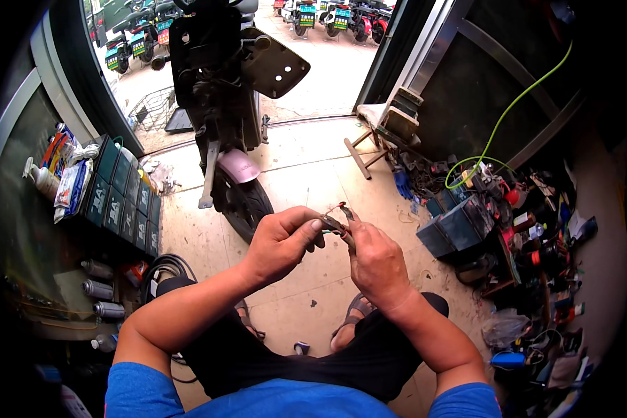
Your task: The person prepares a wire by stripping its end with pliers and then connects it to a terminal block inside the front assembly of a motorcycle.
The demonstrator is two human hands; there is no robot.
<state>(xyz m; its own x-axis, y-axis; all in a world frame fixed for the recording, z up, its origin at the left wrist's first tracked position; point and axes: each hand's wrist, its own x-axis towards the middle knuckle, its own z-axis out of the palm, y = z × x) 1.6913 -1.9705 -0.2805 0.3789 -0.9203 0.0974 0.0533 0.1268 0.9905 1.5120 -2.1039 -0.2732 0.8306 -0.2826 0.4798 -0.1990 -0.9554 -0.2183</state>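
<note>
My left hand (285, 240) is closed, thumb and forefinger pinched at the end of a small dark piece with thin wires (326, 230) showing at it. Close beside it, my right hand (377, 261) wraps round a dark hand tool (336, 223) that looks like pliers; its lower part is hidden in the palm. A short dark end with a red tip (342, 205) sticks up above the right thumb. Both hands meet over the floor in front of my knees. Past them stands an electric scooter (216, 90), its wheel (247, 209) under a pink mudguard (239, 166).
Boxed batteries (115, 202) are stacked at left, with spray cans (99, 289) and a coiled black cable (164, 272) nearer. A small wooden stool (397, 115) stands by the right door. Battery cases (453, 226) and cluttered tools line the right side. Parked scooters (334, 17) show outside.
</note>
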